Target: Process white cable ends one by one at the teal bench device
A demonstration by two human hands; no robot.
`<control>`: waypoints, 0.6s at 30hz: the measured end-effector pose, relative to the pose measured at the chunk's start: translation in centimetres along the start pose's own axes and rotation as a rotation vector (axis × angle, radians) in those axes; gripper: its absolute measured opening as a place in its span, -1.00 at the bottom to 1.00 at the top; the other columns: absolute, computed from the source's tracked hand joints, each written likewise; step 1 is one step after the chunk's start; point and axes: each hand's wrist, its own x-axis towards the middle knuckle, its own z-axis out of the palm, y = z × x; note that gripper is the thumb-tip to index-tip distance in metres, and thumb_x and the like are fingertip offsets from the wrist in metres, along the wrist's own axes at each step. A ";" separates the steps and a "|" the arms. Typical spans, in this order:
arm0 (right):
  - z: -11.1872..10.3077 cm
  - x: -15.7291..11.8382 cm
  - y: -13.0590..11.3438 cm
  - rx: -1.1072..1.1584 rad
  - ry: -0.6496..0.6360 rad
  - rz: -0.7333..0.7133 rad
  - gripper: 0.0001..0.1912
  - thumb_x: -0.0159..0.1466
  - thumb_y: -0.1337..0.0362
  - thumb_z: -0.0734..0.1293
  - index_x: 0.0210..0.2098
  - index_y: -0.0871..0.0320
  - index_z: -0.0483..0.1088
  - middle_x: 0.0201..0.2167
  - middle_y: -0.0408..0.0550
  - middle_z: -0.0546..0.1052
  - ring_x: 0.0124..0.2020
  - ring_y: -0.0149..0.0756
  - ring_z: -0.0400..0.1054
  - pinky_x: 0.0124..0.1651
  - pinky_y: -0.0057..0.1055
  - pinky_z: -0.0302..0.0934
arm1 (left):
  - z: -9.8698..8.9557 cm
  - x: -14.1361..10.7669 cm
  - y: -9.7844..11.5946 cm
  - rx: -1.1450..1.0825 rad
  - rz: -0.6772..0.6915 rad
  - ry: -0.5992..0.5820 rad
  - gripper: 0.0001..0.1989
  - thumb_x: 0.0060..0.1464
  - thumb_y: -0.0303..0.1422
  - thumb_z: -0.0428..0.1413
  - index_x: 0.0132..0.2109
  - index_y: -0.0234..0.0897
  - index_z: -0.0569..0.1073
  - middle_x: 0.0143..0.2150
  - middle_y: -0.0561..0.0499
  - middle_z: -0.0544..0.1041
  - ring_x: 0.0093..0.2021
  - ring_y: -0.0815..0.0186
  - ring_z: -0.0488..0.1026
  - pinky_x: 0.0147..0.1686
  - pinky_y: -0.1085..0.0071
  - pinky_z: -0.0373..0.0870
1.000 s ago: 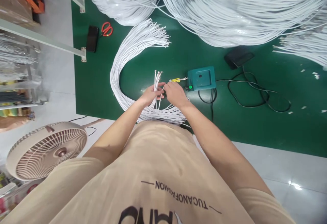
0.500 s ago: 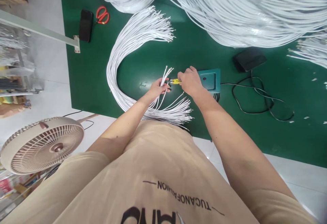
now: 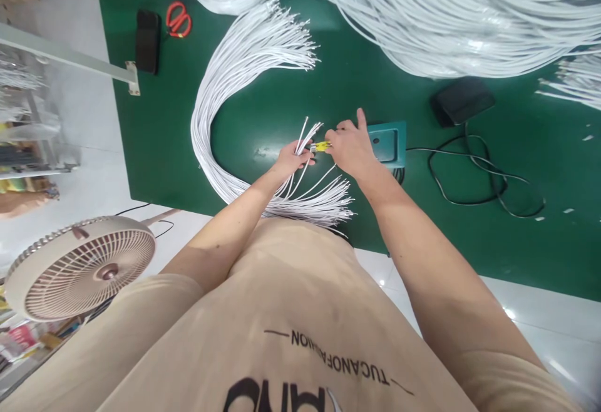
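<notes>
Several white cables are pinched in my left hand, their ends sticking up past the fingers. My right hand grips a small yellow-handled tool; its metal tip is close to the cables at my left fingertips, and whether they touch I cannot tell. Most of the tool is hidden by the right hand. A large bundle of white cables curves in a C on the green table, its lower end beneath my left forearm. Just beyond my right hand lies a teal tray-like device.
Large coils of white cable cover the far side. A black box with a looping cord lies right of the device. A black phone and red-handled scissors lie far left. A fan stands beside my left arm.
My right index finger has lifted and stretched outward from the tool. Both hands stay nearly in place, and the view has shifted slightly.
</notes>
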 end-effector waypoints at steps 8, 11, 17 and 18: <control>-0.1 -2.6 1.0 -0.007 0.224 0.291 -0.47 0.40 0.14 0.06 0.29 0.22 0.08 0.36 0.23 0.04 0.40 0.08 -0.22 0.30 0.32 -0.47 | -0.4 0.0 0.0 -0.037 0.001 -0.022 -0.61 -0.04 -0.56 0.20 -0.01 -0.34 0.40 -0.39 0.09 0.49 -0.46 0.46 0.53 -0.52 0.60 0.15; -0.1 -2.4 1.0 0.002 0.242 0.287 -0.48 0.40 0.13 0.03 0.29 0.20 0.09 0.35 0.21 0.07 0.39 0.06 -0.19 0.30 0.30 -0.43 | -1.0 -0.3 -0.1 -0.046 0.004 -0.014 -0.60 -0.05 -0.54 0.22 -0.02 -0.33 0.39 -0.40 0.11 0.46 -0.45 0.47 0.52 -0.51 0.61 0.18; 0.9 -3.1 -4.3 0.035 0.053 -0.206 -0.60 0.40 0.25 0.03 0.00 0.26 0.39 0.02 0.21 0.44 0.05 -0.06 0.23 0.11 -0.08 0.05 | -2.7 -1.5 0.3 -0.129 0.121 -0.076 -0.61 -0.13 -0.52 0.26 -0.09 -0.32 0.43 -0.46 0.17 0.37 -0.51 0.55 0.37 -0.51 0.59 0.21; 1.4 -3.5 -5.6 0.052 -0.007 -0.345 -0.60 0.40 0.28 0.01 -0.03 0.26 0.41 -0.03 0.20 0.47 0.02 -0.08 0.24 0.07 -0.13 0.07 | -3.0 -1.7 0.4 -0.142 0.125 -0.093 -0.65 -0.14 -0.52 0.27 -0.14 -0.33 0.44 -0.49 0.17 0.36 -0.54 0.57 0.32 -0.52 0.59 0.20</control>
